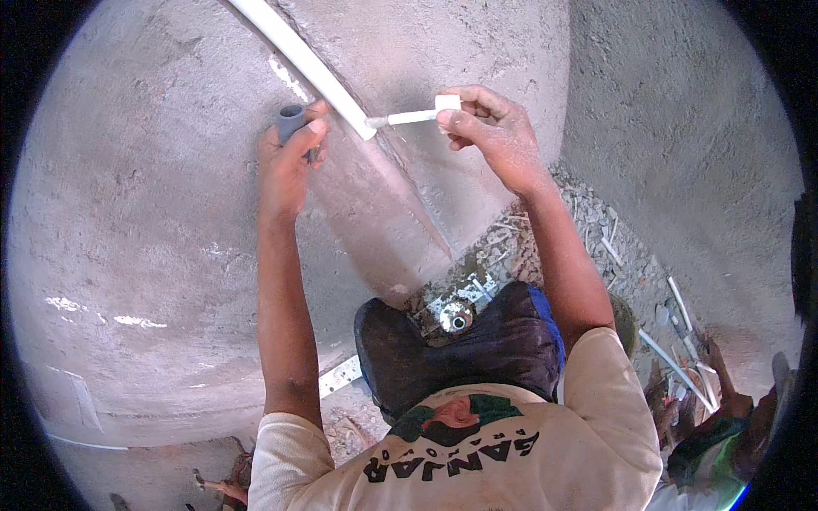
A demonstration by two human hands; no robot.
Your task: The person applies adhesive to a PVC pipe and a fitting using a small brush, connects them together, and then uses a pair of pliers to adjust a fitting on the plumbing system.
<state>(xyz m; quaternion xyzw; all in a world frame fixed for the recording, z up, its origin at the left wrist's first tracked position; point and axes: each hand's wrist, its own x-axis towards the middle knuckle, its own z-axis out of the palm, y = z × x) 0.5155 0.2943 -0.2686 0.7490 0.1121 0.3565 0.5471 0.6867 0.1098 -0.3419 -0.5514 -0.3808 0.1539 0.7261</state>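
My left hand is closed around a short grey cylindrical fitting, its hollow end facing up, just left of a white pipe lying along a groove in the grey wall. My right hand pinches the white cap of an applicator with a white stem. The applicator's greyish tip is at the lower end of the pipe, apparently touching it; whether it does is hard to tell.
A round open metal can sits low between my knees. Rubble and loose pipe offcuts lie along the wall's base to the right. At the lower right edge is what looks like another person, partly visible.
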